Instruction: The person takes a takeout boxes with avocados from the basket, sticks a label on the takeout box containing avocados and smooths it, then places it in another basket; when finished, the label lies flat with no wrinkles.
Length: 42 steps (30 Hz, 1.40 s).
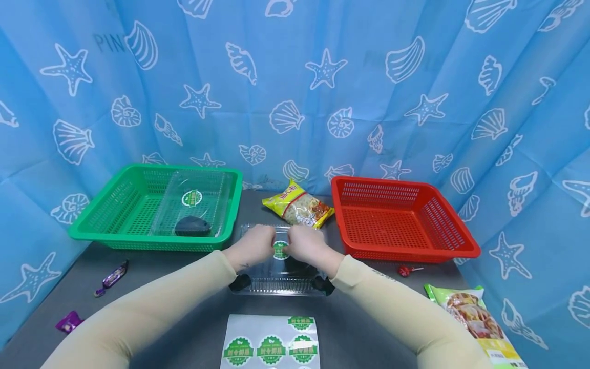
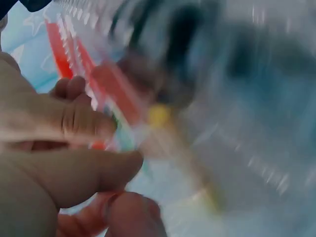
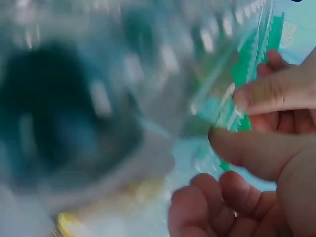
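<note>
A clear plastic box with a ridged edge stands in the middle of the table, a dark object showing through it. On its lid is a round green sticker. My left hand rests on the lid at the sticker's left, its thumb extended. From the right, my right hand touches the lid beside the sticker, thumb extended and other fingers loosely bent. Both wrist views show the two thumbs close together over the blurred box. Nearer me lies a sheet of green stickers.
A green basket at left holds another clear box with a sticker and a dark object. At right is a red basket. Around lie a yellow food bag, a lollipop, purple candies and a green-yellow food bag.
</note>
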{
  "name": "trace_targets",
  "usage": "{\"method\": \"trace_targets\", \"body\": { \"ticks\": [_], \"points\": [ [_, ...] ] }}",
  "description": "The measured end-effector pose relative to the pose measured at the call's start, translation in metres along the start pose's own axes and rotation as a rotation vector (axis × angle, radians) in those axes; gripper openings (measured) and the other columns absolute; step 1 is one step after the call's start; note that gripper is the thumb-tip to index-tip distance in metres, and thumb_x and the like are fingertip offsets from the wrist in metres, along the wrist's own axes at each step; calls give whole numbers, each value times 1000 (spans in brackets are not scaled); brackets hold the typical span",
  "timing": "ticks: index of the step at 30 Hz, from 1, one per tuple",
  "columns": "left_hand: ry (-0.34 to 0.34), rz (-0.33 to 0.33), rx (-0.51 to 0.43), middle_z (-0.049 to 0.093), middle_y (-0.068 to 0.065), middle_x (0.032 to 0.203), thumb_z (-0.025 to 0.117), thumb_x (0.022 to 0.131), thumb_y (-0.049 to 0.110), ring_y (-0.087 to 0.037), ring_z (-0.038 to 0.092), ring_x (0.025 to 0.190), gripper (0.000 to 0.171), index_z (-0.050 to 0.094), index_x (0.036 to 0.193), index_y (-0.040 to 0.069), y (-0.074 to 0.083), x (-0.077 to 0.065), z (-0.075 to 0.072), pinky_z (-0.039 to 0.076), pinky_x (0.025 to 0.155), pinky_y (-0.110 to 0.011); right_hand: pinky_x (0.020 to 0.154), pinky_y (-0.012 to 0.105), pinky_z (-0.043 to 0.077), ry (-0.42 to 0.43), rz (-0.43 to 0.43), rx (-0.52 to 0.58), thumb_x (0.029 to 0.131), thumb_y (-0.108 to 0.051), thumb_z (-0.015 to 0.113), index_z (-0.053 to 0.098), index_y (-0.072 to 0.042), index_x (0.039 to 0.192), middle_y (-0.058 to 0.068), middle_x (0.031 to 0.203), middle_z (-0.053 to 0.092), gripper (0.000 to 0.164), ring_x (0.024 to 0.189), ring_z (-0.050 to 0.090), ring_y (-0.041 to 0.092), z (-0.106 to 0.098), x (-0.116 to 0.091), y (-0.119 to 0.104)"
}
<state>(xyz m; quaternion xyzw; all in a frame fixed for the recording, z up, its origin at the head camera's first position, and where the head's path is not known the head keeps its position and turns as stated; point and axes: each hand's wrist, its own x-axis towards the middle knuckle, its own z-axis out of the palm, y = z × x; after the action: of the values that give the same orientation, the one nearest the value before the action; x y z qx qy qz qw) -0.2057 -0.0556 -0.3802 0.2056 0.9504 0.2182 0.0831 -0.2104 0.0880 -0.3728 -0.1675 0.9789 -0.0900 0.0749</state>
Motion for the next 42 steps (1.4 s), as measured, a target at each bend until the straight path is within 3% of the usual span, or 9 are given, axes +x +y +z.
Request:
{"method": "trace_targets", "body": {
  "ticks": [5, 8, 11, 19, 23, 28, 31, 35, 42],
  "points": [
    [-55, 147, 184, 61, -6, 90, 56, 79, 14, -22, 56, 82, 15, 62, 91, 8, 3, -18, -7, 47, 67, -35, 69, 37, 47, -65, -255, -101, 80, -28, 57, 63, -14, 93, 1, 94, 62, 20, 87, 56, 18, -5, -16, 0],
    [-201, 189, 232, 40, -5, 133, 52, 85, 34, -31, 34, 121, 49, 44, 128, 12, 0, -32, -7, 34, 91, -53, 96, 49, 30, -218, -366, -161, 88, -37, 45, 41, -13, 130, 3, 136, 36, 48, 125, 30, 23, -3, -31, 1],
    [-285, 179, 250, 20, 0, 143, 44, 85, 51, -34, 16, 129, 65, 24, 138, 20, -6, -41, -3, 21, 94, -62, 100, 56, 17, -297, -372, -185, 89, -49, 34, 21, -17, 139, 0, 144, 15, 60, 132, 9, 24, 2, -42, 5],
    [-158, 214, 229, 26, -1, 141, 28, 83, 64, -32, 17, 129, 67, 37, 133, 21, -33, -55, 5, 20, 98, -56, 100, 54, 21, -145, -396, -162, 90, -45, 35, 29, -18, 136, -2, 142, 25, 54, 130, 18, 24, 16, -52, 28],
    [74, 196, 42, 37, -7, 134, 41, 85, 52, -28, 30, 124, 51, 56, 115, 13, -43, -68, 6, 30, 98, -47, 96, 46, 32, 124, -288, -5, 86, -37, 48, 51, -11, 122, 6, 131, 42, 44, 122, 36, 24, 20, -63, 40],
    [409, 49, -291, 50, -1, 104, 57, 83, 22, -15, 51, 90, 16, 58, 97, 12, -53, -91, 16, 47, 71, -31, 83, 42, 44, 386, 117, 488, 80, -36, 59, 46, -4, 119, 12, 120, 47, 52, 106, 48, 26, 36, -84, 53],
    [408, -129, -447, 51, -2, 104, 57, 83, 21, -14, 52, 85, 25, 54, 106, 10, -57, -101, 25, 47, 65, -27, 79, 42, 46, 312, 318, 717, 78, -45, 60, 38, -1, 123, 17, 120, 45, 66, 104, 48, 30, 47, -90, 58],
    [294, -285, -701, 45, -14, 119, 56, 84, 24, -21, 54, 89, 48, 38, 125, 6, -60, -103, 35, 50, 67, -30, 72, 38, 50, 202, 429, 935, 77, -46, 59, 41, 6, 119, 21, 113, 48, 70, 97, 51, 28, 56, -87, 60],
    [221, -347, -999, 33, -23, 129, 56, 84, 23, -32, 48, 105, 62, 23, 132, 3, -53, -106, 43, 50, 74, -37, 49, 22, 39, 142, 462, 1216, 80, -24, 60, 45, 2, 88, 4, 73, 45, 30, 55, 41, 10, 62, -82, 60]
  ]
}}
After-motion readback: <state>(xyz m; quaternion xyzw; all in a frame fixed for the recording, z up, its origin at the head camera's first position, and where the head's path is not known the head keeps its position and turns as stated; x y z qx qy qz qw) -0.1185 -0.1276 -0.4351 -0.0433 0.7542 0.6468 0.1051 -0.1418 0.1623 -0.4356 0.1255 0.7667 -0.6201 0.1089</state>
